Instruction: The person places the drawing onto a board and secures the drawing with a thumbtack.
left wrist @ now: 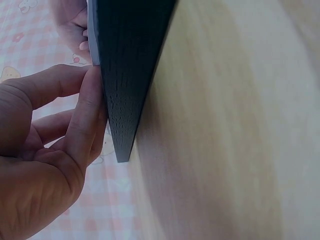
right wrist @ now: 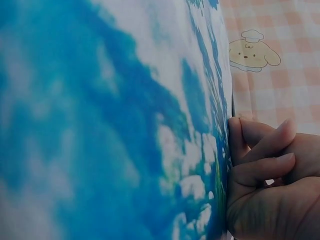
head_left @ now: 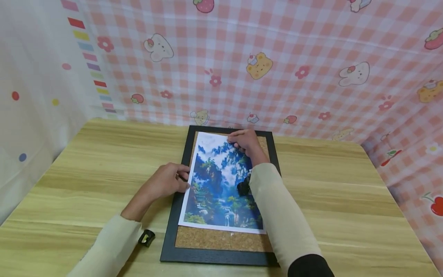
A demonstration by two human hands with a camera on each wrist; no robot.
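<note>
A landscape print (head_left: 221,181) with blue mountains and waterfalls lies slightly askew on a cork board (head_left: 221,238) with a dark frame (head_left: 214,257). My left hand (head_left: 169,179) touches the print's left edge, thumb and forefinger spaced apart along it. Seen in the left wrist view, the left fingers (left wrist: 82,110) rest against the frame's side. At the print's top edge, the fingertips of my right hand (head_left: 245,142) touch the paper. The right wrist view shows the right hand's other fingers (right wrist: 265,167) bent; whether it pinches anything is hidden. The right forearm covers the print's lower right side.
A wooden table (head_left: 346,215) carries the board and extends to both sides of it. Behind stands a pink checked curtain (head_left: 235,57) with cartoon prints, close to the frame's far edge. A white dotted cloth (head_left: 34,96) hangs on the left.
</note>
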